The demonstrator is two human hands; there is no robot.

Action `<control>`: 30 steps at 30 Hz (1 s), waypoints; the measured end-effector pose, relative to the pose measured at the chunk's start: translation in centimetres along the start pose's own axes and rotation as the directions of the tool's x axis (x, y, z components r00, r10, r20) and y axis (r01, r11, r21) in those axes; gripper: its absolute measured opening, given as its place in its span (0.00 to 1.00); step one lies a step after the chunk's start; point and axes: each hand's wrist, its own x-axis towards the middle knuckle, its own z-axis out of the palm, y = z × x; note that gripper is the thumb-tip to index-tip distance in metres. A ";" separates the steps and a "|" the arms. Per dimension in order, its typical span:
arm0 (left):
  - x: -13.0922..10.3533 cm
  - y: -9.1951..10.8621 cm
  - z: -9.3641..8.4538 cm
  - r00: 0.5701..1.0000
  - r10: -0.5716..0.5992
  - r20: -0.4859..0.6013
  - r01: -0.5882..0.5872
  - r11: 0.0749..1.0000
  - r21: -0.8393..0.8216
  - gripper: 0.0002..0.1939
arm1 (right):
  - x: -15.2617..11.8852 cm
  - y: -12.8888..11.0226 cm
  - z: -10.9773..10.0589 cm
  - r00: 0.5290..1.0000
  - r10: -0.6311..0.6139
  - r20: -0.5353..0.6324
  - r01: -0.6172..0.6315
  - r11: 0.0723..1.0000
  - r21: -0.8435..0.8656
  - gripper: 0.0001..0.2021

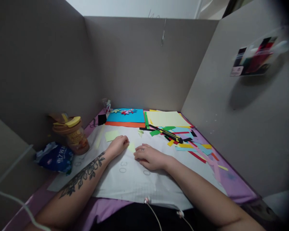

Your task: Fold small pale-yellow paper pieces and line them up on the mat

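Note:
A small pale yellow piece of paper [131, 147] lies between my two hands on the white sheet [159, 183]. My left hand [118, 146] is closed, its curled fingers at the paper's left edge. From the other side, my right hand [150, 156] has its bent fingers closed at the right edge of the same piece. The undersides of both hands are hidden, so the exact grip does not show. Just beyond my left hand lies another pale yellow paper piece [111, 135]. Small pale green scraps [140, 132] are farther back.
A black-and-yellow utility knife [170, 135] rests among coloured paper strips [195, 146] at right. Behind stand stacked yellow sheets [168, 118] and a blue sheet [126, 117] bearing paper stars [128, 112]. At left are a lidded cup [73, 136] and a blue packet [55, 158]. Grey panels enclose the table.

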 end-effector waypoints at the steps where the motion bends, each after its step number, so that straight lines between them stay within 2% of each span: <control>1: 0.0 -0.1 0.0 1.000 0.002 0.001 -0.002 1.000 -0.013 0.07 | 0.1 -0.1 0.1 1.000 0.001 0.005 -0.001 1.000 -0.009 0.11; 10: -0.2 0.0 -0.1 0.999 0.032 0.001 -0.031 0.991 -0.134 0.10 | 0.7 -0.2 0.9 1.000 -0.022 0.007 0.023 0.997 -0.069 0.10; 13: -0.4 0.5 0.1 1.000 -0.023 -0.010 0.022 0.997 -0.078 0.11 | 0.7 -0.1 1.0 1.000 -0.026 -0.005 0.026 0.997 -0.078 0.09; 15: -0.6 0.6 0.1 0.995 -0.100 -0.014 0.100 0.995 -0.027 0.13 | 0.7 -0.1 0.9 0.999 -0.029 -0.013 0.028 0.997 -0.070 0.08; 18: -0.7 0.4 0.1 0.973 -0.226 -0.033 0.228 0.973 0.043 0.11 | 0.7 -0.1 0.8 0.999 -0.035 -0.020 0.034 0.999 -0.037 0.08; 21: -0.9 0.2 -0.1 0.955 -0.293 -0.052 0.296 0.951 0.084 0.11 | 0.6 0.0 0.8 0.999 -0.042 -0.025 0.042 0.999 -0.012 0.08; 30: -0.8 -0.2 -0.1 0.959 -0.275 -0.074 0.280 0.958 0.065 0.09 | 0.2 0.3 0.5 0.997 0.017 -0.069 -0.014 0.999 0.050 0.07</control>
